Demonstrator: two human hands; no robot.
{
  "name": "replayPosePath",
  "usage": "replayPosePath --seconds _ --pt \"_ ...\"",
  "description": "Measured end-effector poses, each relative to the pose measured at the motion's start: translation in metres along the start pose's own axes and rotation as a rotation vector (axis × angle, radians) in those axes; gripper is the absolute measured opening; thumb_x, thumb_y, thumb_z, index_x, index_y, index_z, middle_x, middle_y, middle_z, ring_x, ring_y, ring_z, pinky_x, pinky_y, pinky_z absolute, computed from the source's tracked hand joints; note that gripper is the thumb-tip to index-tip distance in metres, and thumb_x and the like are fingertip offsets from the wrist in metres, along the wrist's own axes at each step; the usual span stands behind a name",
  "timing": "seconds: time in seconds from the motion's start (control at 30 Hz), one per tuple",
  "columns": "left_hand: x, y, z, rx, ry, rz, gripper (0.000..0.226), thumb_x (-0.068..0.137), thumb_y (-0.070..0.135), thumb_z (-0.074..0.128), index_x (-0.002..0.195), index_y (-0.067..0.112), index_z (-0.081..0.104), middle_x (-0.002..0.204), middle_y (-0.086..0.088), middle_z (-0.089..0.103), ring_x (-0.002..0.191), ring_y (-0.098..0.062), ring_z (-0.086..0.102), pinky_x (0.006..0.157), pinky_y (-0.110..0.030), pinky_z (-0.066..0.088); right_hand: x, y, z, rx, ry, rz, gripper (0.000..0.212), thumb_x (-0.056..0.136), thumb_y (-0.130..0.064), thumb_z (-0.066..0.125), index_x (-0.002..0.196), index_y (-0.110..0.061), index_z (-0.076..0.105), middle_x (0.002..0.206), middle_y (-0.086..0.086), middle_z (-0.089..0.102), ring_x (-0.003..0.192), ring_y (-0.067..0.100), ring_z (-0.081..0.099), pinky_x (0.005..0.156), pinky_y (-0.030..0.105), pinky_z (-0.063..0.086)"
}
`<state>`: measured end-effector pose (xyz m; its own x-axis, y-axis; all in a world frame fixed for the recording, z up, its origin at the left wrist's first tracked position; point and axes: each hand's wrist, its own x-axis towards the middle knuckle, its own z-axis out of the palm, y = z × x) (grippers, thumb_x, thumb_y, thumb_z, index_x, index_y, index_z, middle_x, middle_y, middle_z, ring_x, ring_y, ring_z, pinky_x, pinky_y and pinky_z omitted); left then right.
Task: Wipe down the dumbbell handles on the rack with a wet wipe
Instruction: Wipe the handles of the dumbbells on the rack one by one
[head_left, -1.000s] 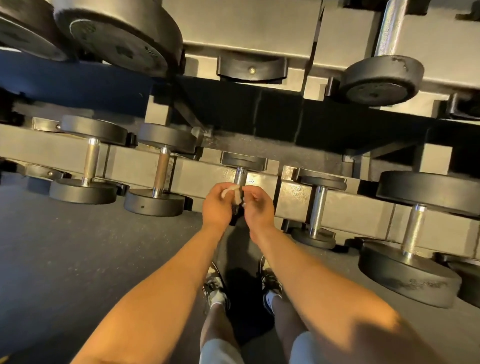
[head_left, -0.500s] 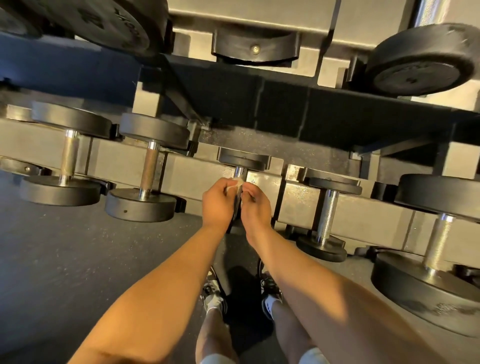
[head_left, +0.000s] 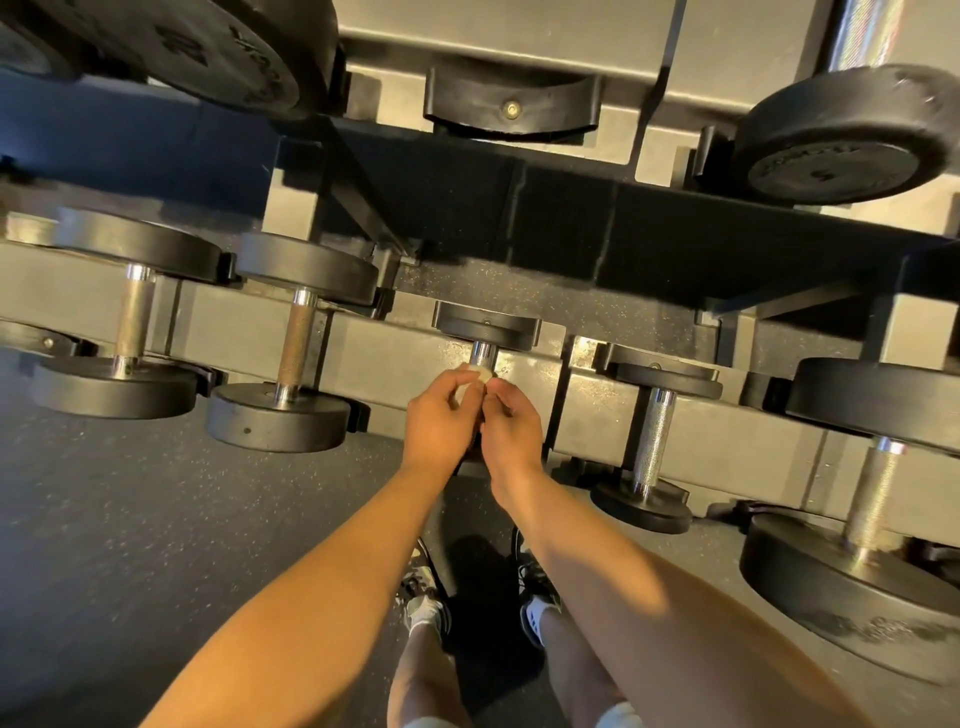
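Wipe (head_left: 479, 375) soft, limp, probably slick; left hand (head_left: 441, 428) and right hand (head_left: 511, 434) both pinch it in curled fingers (head_left: 460, 383) at middle dumbbell handle (head_left: 482, 353). Wrap it round.

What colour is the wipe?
Off-white. The wipe shows at the fingertips of the left hand, head view.

Dark rubber floor (head_left: 145, 530) flecked with pale specks spreads out under warm, yellowish light
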<state>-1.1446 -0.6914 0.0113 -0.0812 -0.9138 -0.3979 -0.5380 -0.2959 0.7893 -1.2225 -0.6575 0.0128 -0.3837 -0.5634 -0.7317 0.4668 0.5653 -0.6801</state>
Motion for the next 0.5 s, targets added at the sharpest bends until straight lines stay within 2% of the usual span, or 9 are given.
replayPosePath --seconds 0.1,0.2,0.3,0.4,0.5 --pt "0.004 -0.002 -0.002 -0.044 0.052 0.014 0.017 0.100 0.015 0.060 0.108 0.023 0.073 0.102 0.014 0.072 0.087 0.010 0.064 0.085 -0.022 0.056 -0.003 0.002 -0.001 -0.036 -0.013 -0.020 0.025 0.105 -0.016 0.049 0.118 -0.027 0.067 0.119 -0.005 0.068 0.110 0.012 0.064 0.103 0.041 0.052" --pt "0.019 0.009 0.002 -0.122 0.094 0.022 0.021 0.099 0.012 0.061 0.100 0.029 0.072 0.099 0.014 0.072 0.090 0.008 0.065 0.084 -0.016 0.053 -0.004 0.002 0.000 -0.077 -0.023 -0.076 0.027 0.105 -0.017 0.049 0.108 -0.037 0.067 0.119 -0.007 0.068 0.111 0.011 0.063 0.103 0.042 0.052" --pt "0.021 0.008 0.007 -0.107 0.064 0.012 0.025 0.098 0.006 0.059 0.102 0.026 0.073 0.113 0.018 0.067 0.091 0.017 0.061 0.080 -0.001 0.045 -0.003 0.003 0.001 -0.094 -0.023 -0.065 0.031 0.104 -0.015 0.049 0.103 -0.042 0.065 0.120 -0.008 0.068 0.113 0.012 0.063 0.105 0.039 0.050" --pt "0.006 -0.006 0.006 -0.061 0.063 -0.005 0.022 0.099 0.007 0.060 0.107 0.020 0.075 0.118 0.014 0.067 0.090 0.019 0.060 0.080 -0.002 0.047 -0.005 0.005 -0.001 -0.107 -0.005 -0.051 0.026 0.103 -0.013 0.050 0.105 -0.033 0.066 0.116 -0.005 0.068 0.109 0.013 0.064 0.102 0.036 0.051" --pt "-0.003 -0.015 0.002 -0.012 0.066 -0.009 0.019 0.099 0.011 0.061 0.106 0.022 0.074 0.106 0.012 0.072 0.087 0.016 0.061 0.077 -0.006 0.048 -0.010 0.005 -0.003 -0.143 -0.039 0.000 0.022 0.104 -0.013 0.049 0.110 -0.029 0.063 0.113 -0.006 0.067 0.103 0.010 0.064 0.095 0.027 0.052"
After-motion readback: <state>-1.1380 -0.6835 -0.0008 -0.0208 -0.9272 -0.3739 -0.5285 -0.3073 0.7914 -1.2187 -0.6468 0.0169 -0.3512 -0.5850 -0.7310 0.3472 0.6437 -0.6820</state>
